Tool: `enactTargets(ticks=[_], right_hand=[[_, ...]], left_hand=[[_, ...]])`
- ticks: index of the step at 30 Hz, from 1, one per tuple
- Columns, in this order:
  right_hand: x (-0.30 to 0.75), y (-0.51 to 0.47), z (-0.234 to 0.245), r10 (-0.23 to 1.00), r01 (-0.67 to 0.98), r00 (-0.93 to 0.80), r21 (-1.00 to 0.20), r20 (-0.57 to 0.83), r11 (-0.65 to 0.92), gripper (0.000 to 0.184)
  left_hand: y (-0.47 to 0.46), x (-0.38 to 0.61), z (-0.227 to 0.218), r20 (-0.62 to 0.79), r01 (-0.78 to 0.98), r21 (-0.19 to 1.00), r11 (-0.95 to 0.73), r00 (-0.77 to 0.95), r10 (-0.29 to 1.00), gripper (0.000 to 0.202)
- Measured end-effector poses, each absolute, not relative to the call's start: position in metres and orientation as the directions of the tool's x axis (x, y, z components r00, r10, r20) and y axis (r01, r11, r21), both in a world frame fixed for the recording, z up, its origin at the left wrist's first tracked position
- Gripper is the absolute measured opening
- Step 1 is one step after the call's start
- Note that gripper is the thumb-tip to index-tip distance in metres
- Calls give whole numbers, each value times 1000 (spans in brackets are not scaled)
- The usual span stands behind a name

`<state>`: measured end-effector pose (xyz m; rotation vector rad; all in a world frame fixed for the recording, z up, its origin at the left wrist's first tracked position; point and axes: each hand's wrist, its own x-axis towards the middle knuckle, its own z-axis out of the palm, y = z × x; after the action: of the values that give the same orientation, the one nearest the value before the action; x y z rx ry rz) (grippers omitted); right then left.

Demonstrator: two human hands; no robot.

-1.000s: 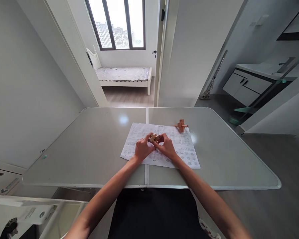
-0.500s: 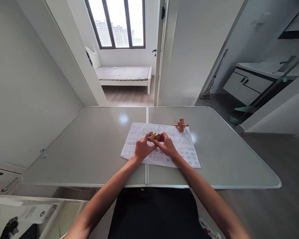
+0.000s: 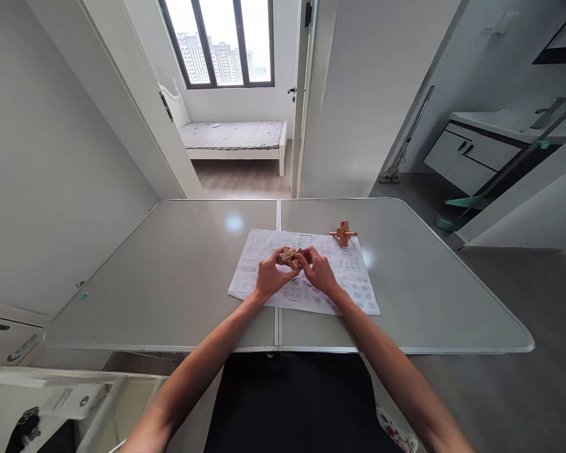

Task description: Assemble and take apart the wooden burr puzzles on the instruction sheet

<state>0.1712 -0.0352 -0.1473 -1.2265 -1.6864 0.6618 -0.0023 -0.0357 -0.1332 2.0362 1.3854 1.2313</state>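
A light wooden interlocking puzzle (image 3: pixel 289 257) made of notched blocks is held between my two hands, above a printed instruction sheet (image 3: pixel 264 283). My left hand (image 3: pixel 272 275) grips its left and lower side with thumb and fingers. On its right side my right hand (image 3: pixel 317 269) pinches the puzzle with thumb and forefinger. Fingers cover parts of the blocks, so their exact fit cannot be made out. A darker, reddish wooden puzzle (image 3: pixel 344 234), cross-shaped with a thin bar through it, stands at the sheet's upper right corner, apart from both hands.
The sheet lies across the centre seam of a grey folding table (image 3: pixel 179 277) with a pale rim. Behind it are a doorway, a bed (image 3: pixel 236 135) and a window. A sink cabinet (image 3: pixel 471 154) and a mop (image 3: pixel 412 135) stand at the right.
The puzzle has turned in my hands and more of its blocks show. My right fingers have shifted their hold on its right side. The reddish puzzle has stayed in place.
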Motion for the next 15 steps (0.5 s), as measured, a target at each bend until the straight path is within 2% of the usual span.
enactTargets(ticks=[9, 15], right_hand=[[164, -40, -144, 940, 430, -25, -845, 341, 318, 40], [163, -40, -147, 926, 504, -27, -795, 376, 337, 35]], left_hand=[[-36, -2, -138, 466, 669, 618, -412, 109, 878, 56], [-37, -1, -138, 477, 682, 599, -419, 116, 871, 55]])
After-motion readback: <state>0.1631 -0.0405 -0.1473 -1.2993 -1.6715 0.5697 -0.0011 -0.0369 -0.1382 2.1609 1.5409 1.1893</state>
